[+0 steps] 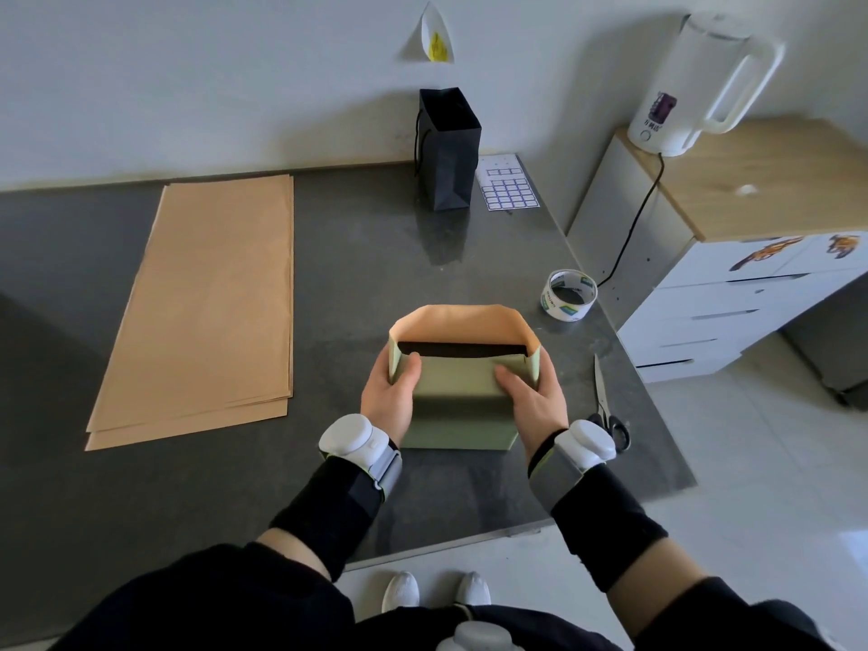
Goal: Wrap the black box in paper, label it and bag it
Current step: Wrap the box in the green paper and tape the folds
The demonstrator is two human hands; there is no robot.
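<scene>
Black box [462, 349], a dark rectangular carton, sat near the front of the grey worktop [357, 274], mostly covered by olive-faced wrapping paper [458, 385] with only its far top edge exposed. Left hand [390, 399] and right hand [530, 397] gripped the wrapped sides, thumbs pressing the near flap flat. Wrapping was judged mid-step; next, the tan far flap needed folding over and fixing with the white tape roll [569, 296].

Black sleeves [329, 519], white wrist devices [350, 434] on grey straps, white shoes [401, 592].
</scene>
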